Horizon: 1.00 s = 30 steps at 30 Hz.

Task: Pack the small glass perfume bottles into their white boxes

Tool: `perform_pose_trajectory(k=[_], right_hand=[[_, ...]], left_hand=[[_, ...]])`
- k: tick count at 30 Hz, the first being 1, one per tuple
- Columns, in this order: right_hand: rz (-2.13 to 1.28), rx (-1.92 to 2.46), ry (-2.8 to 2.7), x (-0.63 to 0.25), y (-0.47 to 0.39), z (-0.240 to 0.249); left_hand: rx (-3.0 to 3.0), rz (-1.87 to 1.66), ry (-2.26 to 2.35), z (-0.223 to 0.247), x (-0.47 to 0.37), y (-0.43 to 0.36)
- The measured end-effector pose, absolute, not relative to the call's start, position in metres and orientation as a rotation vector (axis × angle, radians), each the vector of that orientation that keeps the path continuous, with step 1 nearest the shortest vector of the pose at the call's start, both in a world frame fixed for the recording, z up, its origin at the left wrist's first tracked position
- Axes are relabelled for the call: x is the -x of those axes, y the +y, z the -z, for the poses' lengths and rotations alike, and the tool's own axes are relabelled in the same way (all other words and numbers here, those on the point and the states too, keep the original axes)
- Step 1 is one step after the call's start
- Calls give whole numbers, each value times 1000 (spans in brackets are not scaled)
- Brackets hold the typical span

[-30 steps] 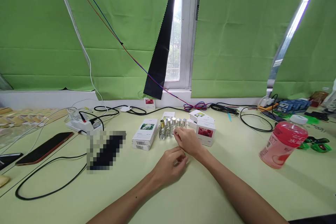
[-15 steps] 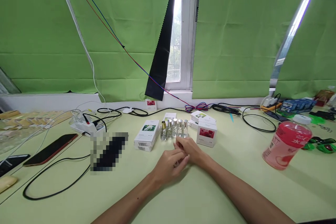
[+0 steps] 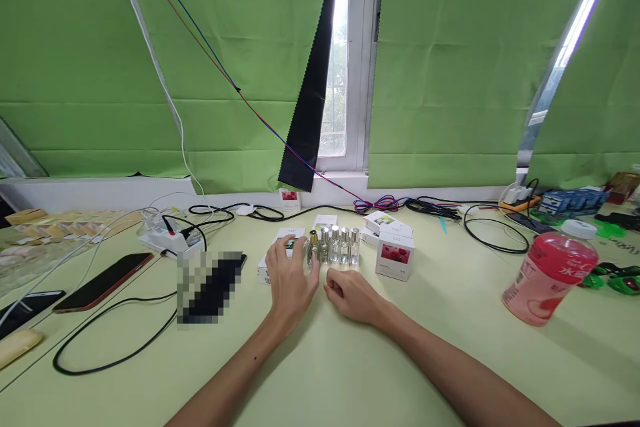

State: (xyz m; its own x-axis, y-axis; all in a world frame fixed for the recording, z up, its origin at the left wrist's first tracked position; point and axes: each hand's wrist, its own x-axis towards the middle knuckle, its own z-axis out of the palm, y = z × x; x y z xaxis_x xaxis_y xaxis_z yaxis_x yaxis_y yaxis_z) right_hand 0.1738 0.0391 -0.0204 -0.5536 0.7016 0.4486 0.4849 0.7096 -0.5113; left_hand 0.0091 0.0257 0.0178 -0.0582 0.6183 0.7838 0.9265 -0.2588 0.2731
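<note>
Holding the left hand (image 3: 291, 278) spread beside a row of small bottles (image 3: 335, 251)

Resting the right hand (image 3: 353, 297) loosely curled on the pale table (image 3: 330, 380), just in front of the row; cannot tell whether pinching anything inside the curl. Holding the left hand slightly farther out, fingers parted and arched over a white box (image 3: 265, 270), thumb at the gold-capped bottle (image 3: 313, 240) on the row's left end; cannot tell whether touching glass.

Counting five bottles, one gold-capped and four silver-capped, all upright and close together. Judging the line as already formed, with no such bottle seen fallen or lying apart; cannot judge how much adjusting to count as left.

Finding the right hand nearest in the way before the row, and losing much of the white box behind the left. Noting, off to the left, a looped black cable (image 3: 57, 353), a partly blurred dark device (image 3: 220, 290) and a red-edged phone (image 3: 103, 282); off to the right, well apart from both hands, a pink drink bottle (image 3: 550, 280). Seeing a red-pictured box (image 3: 394, 259) near the row's right end and a flat white carton (image 3: 326, 221) behind. Noting, farther back, a power strip (image 3: 173, 241), then bundled wires (image 3: 375, 205) near the wall, and lastly green blinds (image 3: 240, 33) beside a narrow window (image 3: 334, 100).
</note>
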Motion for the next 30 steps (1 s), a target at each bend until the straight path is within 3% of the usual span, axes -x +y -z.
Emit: perform_pose_trajectory(k=[6,13,24,30], right_hand=[[-469,879,-2290,-174,36,19],[-497,886,-2317,-173,34,16],[-489,859,-2337,-173,35,18],[-471,875,-2324,-172,36,21]], left_hand=[[1740,752,-1991,-18,14,41],[1791,557,-2255,-21,22,46],[1794,664,-2324,-22,22,46],[1738,1040,-2145,-30,15,41]])
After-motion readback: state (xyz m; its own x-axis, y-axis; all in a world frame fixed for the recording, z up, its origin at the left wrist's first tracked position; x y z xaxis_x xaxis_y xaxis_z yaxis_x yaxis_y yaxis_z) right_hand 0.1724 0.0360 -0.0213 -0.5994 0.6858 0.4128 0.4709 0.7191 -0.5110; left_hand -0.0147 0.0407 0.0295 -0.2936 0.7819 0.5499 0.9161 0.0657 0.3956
